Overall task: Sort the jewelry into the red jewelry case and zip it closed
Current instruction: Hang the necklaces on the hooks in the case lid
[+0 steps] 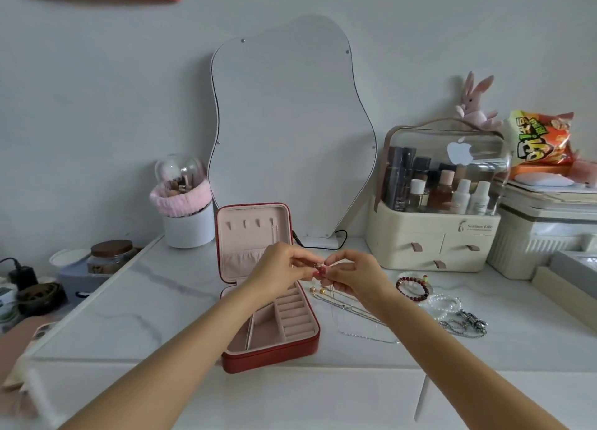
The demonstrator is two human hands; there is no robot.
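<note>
Both forearms reach in over the tabletop (135, 303): left hand (277, 270) and right hand (353, 276), each grip pinching one small clasp above the open red jewelry case (274, 358). Its trays look empty; necklaces (352, 307), beaded bracelet (415, 287) and gold beads (318, 290) wait outside. Early going, I'd say.

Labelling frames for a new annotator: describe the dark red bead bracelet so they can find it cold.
Start at the cream cosmetics organiser on the right of the tabletop. Just in front of it, right of the right hand, lies the bracelet. It is the only dark red ring of beads; the neighbouring bracelets are clear or white.
</note>
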